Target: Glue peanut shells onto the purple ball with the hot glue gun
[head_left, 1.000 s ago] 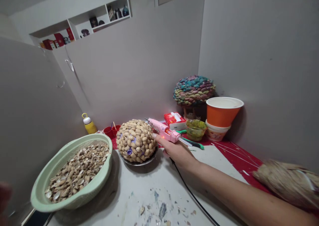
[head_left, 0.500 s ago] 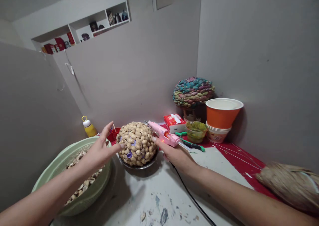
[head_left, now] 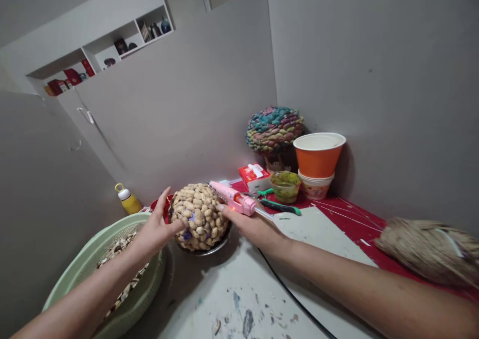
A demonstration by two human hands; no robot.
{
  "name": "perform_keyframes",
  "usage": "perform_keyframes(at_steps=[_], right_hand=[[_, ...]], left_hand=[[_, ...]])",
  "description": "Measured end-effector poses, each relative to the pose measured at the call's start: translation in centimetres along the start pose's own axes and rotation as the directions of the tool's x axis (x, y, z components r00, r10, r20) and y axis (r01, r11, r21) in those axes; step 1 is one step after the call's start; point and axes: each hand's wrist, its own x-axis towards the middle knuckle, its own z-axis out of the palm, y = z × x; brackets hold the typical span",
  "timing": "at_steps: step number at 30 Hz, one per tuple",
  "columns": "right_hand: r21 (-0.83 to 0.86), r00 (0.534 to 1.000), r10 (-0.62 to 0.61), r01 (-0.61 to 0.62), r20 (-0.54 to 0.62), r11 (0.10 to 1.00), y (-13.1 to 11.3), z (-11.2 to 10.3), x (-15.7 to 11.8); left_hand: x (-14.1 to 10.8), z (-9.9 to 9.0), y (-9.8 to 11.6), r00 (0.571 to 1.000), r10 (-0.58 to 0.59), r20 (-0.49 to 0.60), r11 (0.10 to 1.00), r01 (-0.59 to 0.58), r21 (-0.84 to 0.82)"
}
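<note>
A ball covered in peanuts in their shells (head_left: pixel 204 209) rests in a shallow metal dish (head_left: pixel 213 251). Purple shows through between the shells on its near left side. My left hand (head_left: pixel 161 224) is at the ball's left, thumb stretched toward it and fingers spread; whether they touch it I cannot tell. My right hand (head_left: pixel 258 232) is closed round a pink hot glue gun (head_left: pixel 234 198), held against or just beside the ball's right side. The gun's nozzle points to the upper left, and a clear glue stick sticks out of its rear.
At left stands a green basin (head_left: pixel 149 284) with peanut shells, near a yellow bottle (head_left: pixel 129 202). Behind are pliers (head_left: pixel 280 208), a stained bowl (head_left: pixel 285 187), a tissue pack (head_left: pixel 254 177), paper tubs (head_left: pixel 320 157) and a coloured braided piece (head_left: pixel 275 129). Fibre bundle (head_left: pixel 426 249) lies right.
The view has swung to the right, so things sit further left. Against the ball, my left thumb appears slightly lower and closer in. The glue gun remains in my right hand by the ball.
</note>
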Motion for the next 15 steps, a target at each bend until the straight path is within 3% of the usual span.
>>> perform_keyframes(at_steps=[9, 15], right_hand=[[0.004, 1.0, -0.013, 0.014, -0.004, 1.0, 0.5, -0.2, 0.0], [0.003, 1.0, 0.014, -0.014, -0.022, 1.0, 0.2, -0.1, 0.0]], left_hand=[[0.5, -0.5, -1.5, 0.997, 0.064, 0.037, 0.997, -0.066, 0.045], [0.3, -0.3, -1.1, 0.998, 0.057, 0.034, 0.994, -0.06, 0.095]])
